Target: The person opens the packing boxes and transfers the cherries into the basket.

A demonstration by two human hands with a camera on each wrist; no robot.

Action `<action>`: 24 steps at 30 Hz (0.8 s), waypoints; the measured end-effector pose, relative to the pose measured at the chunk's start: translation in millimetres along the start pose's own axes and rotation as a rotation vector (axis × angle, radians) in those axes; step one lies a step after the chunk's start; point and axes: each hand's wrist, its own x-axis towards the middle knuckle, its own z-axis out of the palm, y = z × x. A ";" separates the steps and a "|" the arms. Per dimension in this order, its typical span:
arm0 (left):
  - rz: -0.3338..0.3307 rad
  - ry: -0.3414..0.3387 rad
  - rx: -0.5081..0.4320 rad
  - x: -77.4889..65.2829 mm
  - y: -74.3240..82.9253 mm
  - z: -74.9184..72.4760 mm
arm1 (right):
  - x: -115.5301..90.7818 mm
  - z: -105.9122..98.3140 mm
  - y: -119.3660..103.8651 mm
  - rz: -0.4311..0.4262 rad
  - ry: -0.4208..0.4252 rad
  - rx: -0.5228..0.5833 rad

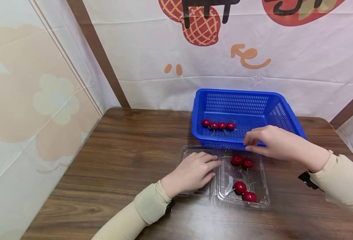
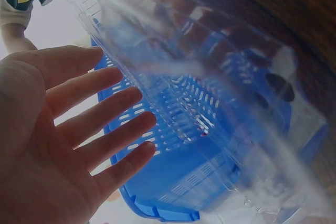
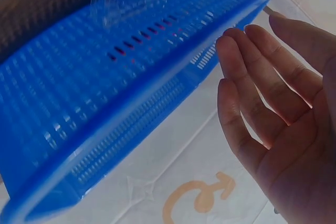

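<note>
A clear plastic clamshell box [image 1: 265, 190] lies opened flat on the table. Its right half holds a back pair of red cherries [image 1: 236, 160] and a front pair [image 1: 240, 187], all with stems. My left hand [image 1: 194, 171] is over the box's left half, fingers spread and fairly straight by the middle fold; the left wrist view shows nothing in its palm. Above the front rim of a blue basket [image 1: 239, 91] hovers my right hand [image 1: 267, 141], its fingers loosely bent and, in the right wrist view, holding nothing. Several cherries [image 1: 222, 125] sit in a row inside the basket.
The brown wooden table [image 1: 128, 150] stretches left and in front of the box. Behind the basket hangs a printed white cloth [image 1: 152, 90], with another cloth panel [image 1: 44, 133] along the left side. The basket stands against the box's back edge.
</note>
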 end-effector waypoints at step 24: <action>0.001 0.007 -0.001 0.4 -1.0 1.8 | -18.7 40.8 -15.3 -0.069 0.008 0.113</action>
